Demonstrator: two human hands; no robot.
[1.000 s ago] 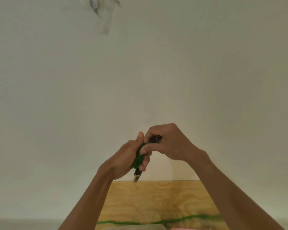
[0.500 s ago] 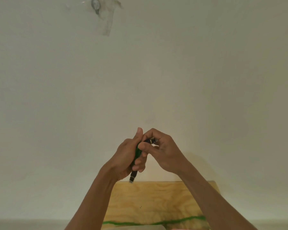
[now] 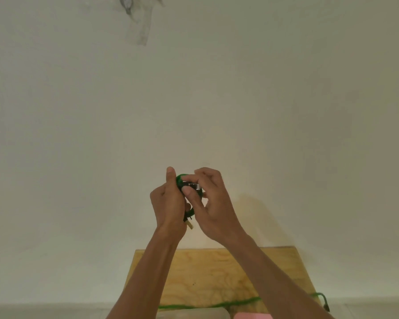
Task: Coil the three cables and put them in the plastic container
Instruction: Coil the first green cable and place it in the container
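Observation:
A coiled green cable (image 3: pixel 179 179) is raised in front of the wall, held between both hands. My left hand (image 3: pixel 168 203) wraps around the coil, thumb pointing up. My right hand (image 3: pixel 211 203) pinches the cable's black and silver plug (image 3: pixel 194 186) against the top of the coil. A second plug end (image 3: pixel 189 223) sticks out below the hands. Another green cable (image 3: pixel 240 303) lies stretched across the wooden board (image 3: pixel 205 272), its dark plug (image 3: pixel 326 306) at the right. The rim of a translucent plastic container (image 3: pixel 194 313) shows at the bottom edge.
A plain pale wall fills most of the view, with a taped hook (image 3: pixel 134 17) high up. A pink object (image 3: pixel 251 316) peeks in at the bottom edge, right of the container.
Both hands have risen a little and turned the coil. My right hand's fingers now press the silver plug onto the top of the coil.

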